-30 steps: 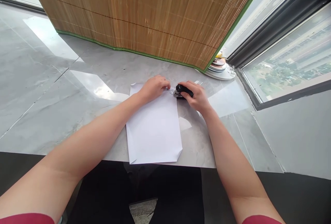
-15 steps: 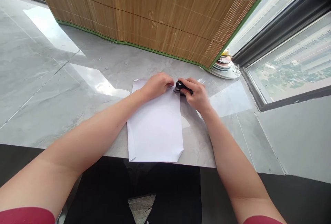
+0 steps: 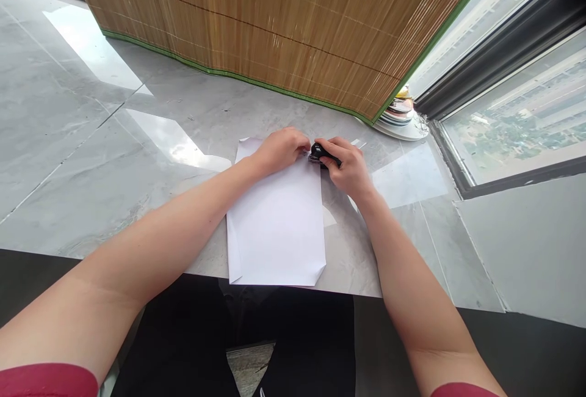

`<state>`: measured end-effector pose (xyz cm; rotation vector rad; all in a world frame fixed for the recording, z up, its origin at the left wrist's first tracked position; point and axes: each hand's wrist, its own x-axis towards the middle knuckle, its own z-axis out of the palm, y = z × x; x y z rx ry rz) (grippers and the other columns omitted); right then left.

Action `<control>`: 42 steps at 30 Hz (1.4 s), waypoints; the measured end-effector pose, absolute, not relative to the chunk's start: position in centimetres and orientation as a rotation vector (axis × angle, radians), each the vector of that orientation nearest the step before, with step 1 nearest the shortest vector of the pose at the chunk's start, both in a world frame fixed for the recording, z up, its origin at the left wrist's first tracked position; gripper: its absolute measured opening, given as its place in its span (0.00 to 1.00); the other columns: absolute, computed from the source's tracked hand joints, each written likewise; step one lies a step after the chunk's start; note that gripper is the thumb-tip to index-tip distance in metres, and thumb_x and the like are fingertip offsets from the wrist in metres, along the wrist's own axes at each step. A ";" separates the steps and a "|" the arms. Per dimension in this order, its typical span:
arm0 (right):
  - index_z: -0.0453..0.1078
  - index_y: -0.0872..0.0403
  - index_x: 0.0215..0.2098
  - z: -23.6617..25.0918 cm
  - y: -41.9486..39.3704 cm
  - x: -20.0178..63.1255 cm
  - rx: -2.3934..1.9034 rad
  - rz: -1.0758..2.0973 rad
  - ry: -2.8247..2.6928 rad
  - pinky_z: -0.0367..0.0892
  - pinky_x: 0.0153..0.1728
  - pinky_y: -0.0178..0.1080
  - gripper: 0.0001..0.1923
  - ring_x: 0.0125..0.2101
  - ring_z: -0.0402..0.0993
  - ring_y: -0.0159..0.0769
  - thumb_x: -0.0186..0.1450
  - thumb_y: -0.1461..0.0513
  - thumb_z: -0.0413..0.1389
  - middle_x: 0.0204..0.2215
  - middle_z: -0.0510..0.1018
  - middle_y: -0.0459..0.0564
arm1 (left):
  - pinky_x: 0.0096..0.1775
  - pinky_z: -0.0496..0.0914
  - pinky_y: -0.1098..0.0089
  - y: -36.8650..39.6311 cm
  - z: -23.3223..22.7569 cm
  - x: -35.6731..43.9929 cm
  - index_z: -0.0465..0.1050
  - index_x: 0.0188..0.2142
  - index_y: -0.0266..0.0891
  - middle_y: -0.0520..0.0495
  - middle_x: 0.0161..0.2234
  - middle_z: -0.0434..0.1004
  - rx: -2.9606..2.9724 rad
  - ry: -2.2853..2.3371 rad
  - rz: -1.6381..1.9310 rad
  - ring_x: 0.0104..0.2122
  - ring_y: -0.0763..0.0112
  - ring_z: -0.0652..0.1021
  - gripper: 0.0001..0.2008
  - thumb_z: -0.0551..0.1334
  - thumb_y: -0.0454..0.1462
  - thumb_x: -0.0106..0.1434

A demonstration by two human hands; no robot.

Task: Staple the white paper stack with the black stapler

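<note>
A small stack of white paper sheets (image 3: 277,226) lies on the grey marble counter (image 3: 114,159), its near edge at the counter's front. My left hand (image 3: 281,148) rests closed on the stack's far right corner, fingertips pinching something small and silvery that I cannot make out. My right hand (image 3: 350,168) grips a small black stapler (image 3: 319,154) at that same corner, its nose touching my left fingertips. The sheets' near right corner is folded over.
A bamboo blind (image 3: 284,24) with a green edge hangs down onto the counter behind the paper. A stack of plates (image 3: 403,119) stands at the back right by the window frame (image 3: 503,49). The counter's front edge drops to a dark floor.
My right hand has brought the stapler left until it meets my left fingertips at the paper's corner. The view has shifted slightly.
</note>
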<state>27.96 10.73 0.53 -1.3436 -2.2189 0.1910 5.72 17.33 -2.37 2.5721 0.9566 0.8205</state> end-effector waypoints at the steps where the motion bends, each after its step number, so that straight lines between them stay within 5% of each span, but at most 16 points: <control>1: 0.77 0.44 0.63 0.5 10.8 27.9 -1.339 0.190 -2.224 0.71 0.56 0.53 0.24 0.52 0.78 0.53 0.71 0.63 0.53 0.49 0.82 0.54 | 0.50 0.74 0.60 17.3 -2.4 5.7 0.86 0.40 0.42 0.47 0.40 0.87 2.569 0.959 0.824 0.44 0.59 0.81 0.17 0.56 0.28 0.66; 27: 0.79 0.40 0.58 0.3 10.5 26.7 -1.419 0.035 -2.329 0.63 0.51 0.54 0.22 0.49 0.72 0.53 0.71 0.64 0.53 0.49 0.81 0.53 | 0.47 0.75 0.61 17.4 -2.5 5.7 0.87 0.38 0.43 0.47 0.37 0.88 2.495 0.973 0.868 0.39 0.61 0.83 0.17 0.57 0.30 0.67; 42: 0.77 0.50 0.57 -0.3 11.7 30.4 -1.539 -0.014 -1.941 0.67 0.55 0.52 0.20 0.51 0.76 0.52 0.69 0.65 0.53 0.49 0.81 0.56 | 0.51 0.75 0.60 17.3 -1.9 5.4 0.87 0.41 0.41 0.45 0.41 0.88 2.443 1.045 0.824 0.45 0.58 0.84 0.17 0.58 0.27 0.67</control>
